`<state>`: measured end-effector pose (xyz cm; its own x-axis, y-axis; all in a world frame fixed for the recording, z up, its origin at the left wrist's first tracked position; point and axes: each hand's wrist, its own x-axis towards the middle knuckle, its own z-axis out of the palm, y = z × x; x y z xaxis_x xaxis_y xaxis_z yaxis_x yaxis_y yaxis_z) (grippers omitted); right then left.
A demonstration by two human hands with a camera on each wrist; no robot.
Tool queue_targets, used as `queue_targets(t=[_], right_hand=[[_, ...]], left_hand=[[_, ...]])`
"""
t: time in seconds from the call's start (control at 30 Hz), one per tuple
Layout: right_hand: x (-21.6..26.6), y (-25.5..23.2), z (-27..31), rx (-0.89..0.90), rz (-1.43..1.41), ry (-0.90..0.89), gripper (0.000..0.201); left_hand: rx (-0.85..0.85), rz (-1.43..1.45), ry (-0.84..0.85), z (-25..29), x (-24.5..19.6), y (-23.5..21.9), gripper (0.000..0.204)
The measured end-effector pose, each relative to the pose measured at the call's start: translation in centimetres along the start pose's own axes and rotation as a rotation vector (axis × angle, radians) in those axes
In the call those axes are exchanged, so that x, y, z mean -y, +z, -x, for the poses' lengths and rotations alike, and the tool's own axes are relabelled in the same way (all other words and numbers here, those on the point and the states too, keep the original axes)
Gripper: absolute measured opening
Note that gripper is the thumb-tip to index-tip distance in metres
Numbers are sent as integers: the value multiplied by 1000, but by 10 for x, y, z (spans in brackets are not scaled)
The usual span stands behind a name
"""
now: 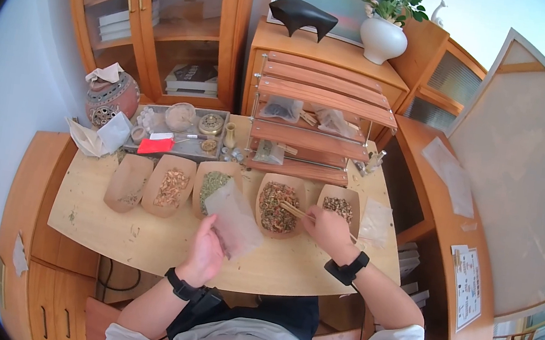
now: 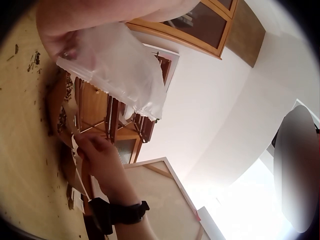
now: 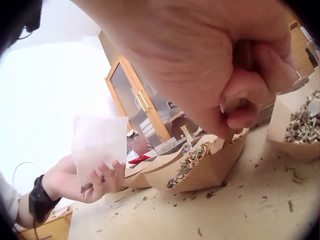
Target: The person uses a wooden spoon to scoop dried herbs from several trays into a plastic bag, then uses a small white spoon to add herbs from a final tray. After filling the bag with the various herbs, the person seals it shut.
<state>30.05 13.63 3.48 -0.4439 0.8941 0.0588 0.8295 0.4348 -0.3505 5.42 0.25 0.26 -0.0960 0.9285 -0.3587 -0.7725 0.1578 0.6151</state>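
Note:
The left hand (image 1: 204,252) holds a translucent white pouch (image 1: 234,219) over the table, left of the mixed-herb tray; in the right wrist view its fingers curl round the pouch's lower part (image 3: 100,150). A little dark material shows at the pouch's bottom. The right hand (image 1: 331,235) grips a light wooden tool (image 1: 293,210), whose tip is in the herbs of a brown paper tray (image 1: 276,234). In the left wrist view the pouch (image 2: 117,70) hangs near the left palm, with the right hand (image 2: 100,162) beyond it.
More paper trays stand in a row: one nearly bare (image 1: 118,203), others with chips (image 1: 172,187), green herb (image 1: 215,183) and speckled pieces (image 1: 337,208). Behind are a grey tray (image 1: 187,150) of small items and a wooden rack (image 1: 327,95). Clear bags (image 1: 375,223) lie at right.

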Motion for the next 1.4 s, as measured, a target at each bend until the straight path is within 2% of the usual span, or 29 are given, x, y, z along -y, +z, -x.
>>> queue_targets(t=[0.13, 0.23, 0.33, 0.43, 0.53, 0.77, 0.97, 1.07, 1.17, 1.4], right_hand=[[-14, 2, 1, -40, -198, -39, 24], [-17, -15, -3, 69, -353, 162, 25], [-18, -22, -11, -31, -273, 80, 26], [-15, -21, -27, -21, -187, 88, 26], [-7, -9, -36, -60, -84, 16, 26], [-6, -34, -15, 46, -31, -81, 24], [-12, -52, -7, 39, 58, 104, 28], [-12, -40, -12, 65, 45, 147, 31], [-11, -32, -18, 111, 48, 96, 33], [6, -29, -21, 184, -66, 154, 33]], left_hand=[[-1, 11, 23, -1, -1, 1, 50], [20, 17, 22, 0, -1, 2, 54], [16, 10, 32, 1, -1, 4, 53], [-7, 0, 8, 2, 0, 7, 52], [-24, 4, 4, 3, 0, 10, 51], [-7, 7, 36, 5, 1, 4, 52], [7, 27, 17, 2, 5, 1, 53], [-3, 22, 6, 5, 2, 6, 52], [-6, 19, 14, 2, 4, 1, 53], [-7, 18, 15, 1, 3, -4, 52]])
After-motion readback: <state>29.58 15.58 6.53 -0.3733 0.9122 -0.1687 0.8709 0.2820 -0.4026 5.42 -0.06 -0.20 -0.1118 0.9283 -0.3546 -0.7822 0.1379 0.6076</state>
